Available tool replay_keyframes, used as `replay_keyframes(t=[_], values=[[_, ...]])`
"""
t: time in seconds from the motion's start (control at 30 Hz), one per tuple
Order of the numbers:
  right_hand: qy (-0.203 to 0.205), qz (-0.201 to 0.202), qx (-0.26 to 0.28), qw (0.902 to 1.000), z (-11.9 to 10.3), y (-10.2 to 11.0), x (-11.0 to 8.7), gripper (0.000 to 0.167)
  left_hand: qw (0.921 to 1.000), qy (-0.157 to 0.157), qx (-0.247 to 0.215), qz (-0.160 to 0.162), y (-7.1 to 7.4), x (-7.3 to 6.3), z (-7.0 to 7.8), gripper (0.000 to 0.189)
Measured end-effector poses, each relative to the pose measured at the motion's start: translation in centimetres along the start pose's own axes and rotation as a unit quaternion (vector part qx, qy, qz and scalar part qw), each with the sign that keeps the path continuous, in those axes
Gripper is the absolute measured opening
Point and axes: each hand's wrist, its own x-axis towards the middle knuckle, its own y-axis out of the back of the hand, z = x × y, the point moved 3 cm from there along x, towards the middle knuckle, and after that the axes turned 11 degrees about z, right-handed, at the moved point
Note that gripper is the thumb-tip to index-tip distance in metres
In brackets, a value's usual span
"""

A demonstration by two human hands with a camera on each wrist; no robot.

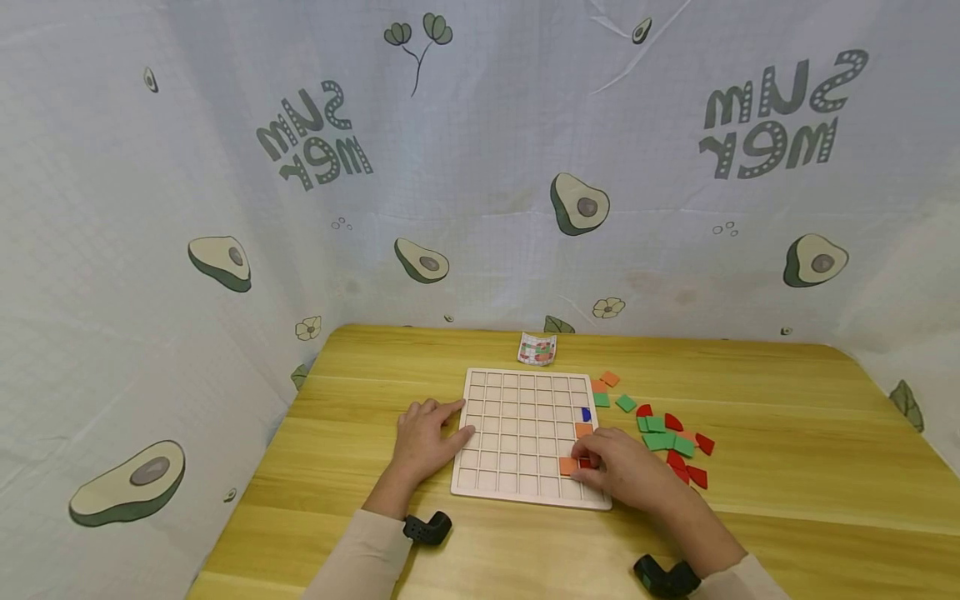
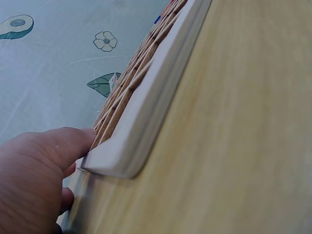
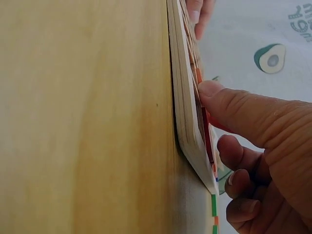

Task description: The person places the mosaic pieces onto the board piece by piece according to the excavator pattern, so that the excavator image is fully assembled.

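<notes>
A pale wooden grid board [image 1: 506,443] lies on the table. My left hand [image 1: 423,439] is at its left side, thumb resting on the rim and index finger touching the edge. In the left wrist view the left thumb [image 2: 73,144] lies over the board's corner. Over the lower right squares, my right hand [image 1: 626,469] pinches a red piece [image 1: 586,463] between thumb and curled fingers, low against the board. Orange squares [image 1: 567,467] sit in cells beside and above it, and a blue piece [image 1: 586,414] lies higher up. The right fingertips partly hide the red piece.
Green squares [image 1: 655,442], red quarter-round pieces [image 1: 697,477] and orange squares [image 1: 610,379] lie loose right of the board, some overlapping. A small printed pattern card [image 1: 537,349] stands behind the board. A patterned cloth [image 1: 495,167] hangs behind the wooden table [image 1: 360,400].
</notes>
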Motion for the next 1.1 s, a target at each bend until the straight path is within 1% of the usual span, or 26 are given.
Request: replay_keyframes(t=[0.1,0.17,0.23,0.33,0.43,0.6,0.7,0.8,1.0,1.1], values=[[0.002,0.000,0.002,1.0000,0.1,0.1,0.1,0.015,1.0000,-0.004,0.001,0.000,-0.1,0.0,0.0,0.051],[0.004,-0.004,0.017,0.9998,0.1,0.3,0.0,0.016,1.0000,-0.009,-0.001,0.004,0.0,0.0,0.0,0.051],[-0.006,-0.012,0.038,0.9992,0.3,0.6,0.0,0.017,0.9999,-0.012,-0.002,0.005,0.0,0.0,0.1,0.051],[-0.032,-0.020,0.061,0.9974,1.0,1.4,-0.2,0.020,1.0000,-0.008,-0.005,0.000,0.1,0.0,0.2,0.051],[-0.056,-0.016,0.058,0.9966,2.0,2.3,-0.7,0.020,1.0000,0.000,-0.004,-0.006,0.1,0.0,0.1,0.052],[-0.069,-0.007,0.033,0.9970,4.1,3.5,-1.9,0.021,1.0000,0.001,0.003,-0.005,0.0,0.0,0.1,0.051],[-0.070,-0.006,0.014,0.9974,5.3,4.0,-2.7,0.022,1.0000,-0.001,0.003,-0.002,0.0,0.0,0.0,0.051],[-0.062,-0.008,0.002,0.9981,6.4,4.3,-3.4,0.023,1.0000,-0.002,0.002,-0.001,0.0,0.0,0.0,0.051],[-0.049,-0.024,0.033,0.9980,7.3,4.1,-4.2,0.022,1.0000,0.000,0.001,-0.001,-0.1,-0.1,-0.2,0.052],[-0.038,-0.015,0.034,0.9986,7.2,3.9,-4.3,0.018,1.0000,0.000,0.002,-0.001,-0.2,-0.1,-0.2,0.052]])
